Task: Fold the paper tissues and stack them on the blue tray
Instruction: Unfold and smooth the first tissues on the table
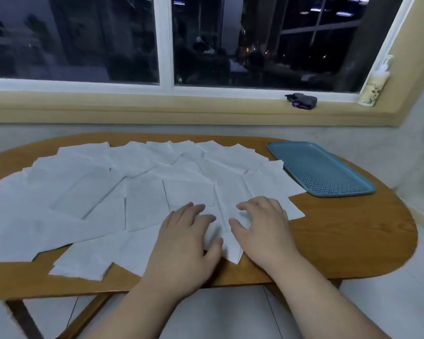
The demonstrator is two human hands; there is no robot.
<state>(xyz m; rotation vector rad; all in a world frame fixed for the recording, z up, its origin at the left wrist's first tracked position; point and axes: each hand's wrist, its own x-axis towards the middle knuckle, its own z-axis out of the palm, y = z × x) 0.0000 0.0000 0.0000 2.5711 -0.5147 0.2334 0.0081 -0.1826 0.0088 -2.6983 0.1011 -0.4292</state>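
Mostly, the wooden table [340, 241] is covered by white paper tissues [142, 192], thin, rectangular and faintly creased, laid flat and overlapping in a loose fan; one tissue [230, 250] near the front edge is pressed under both hands; the left hand [189, 238] and the right hand [264, 226] are laid palm down on it, fingers spread apart and only slightly bent, nothing being clasped; the blue tray [328, 172], perforated, is seen at the far right, just beside the outermost sheets.

White tissues [142, 192] cover the brown wooden table [340, 236]; the perforated tray [321, 167] is blue.
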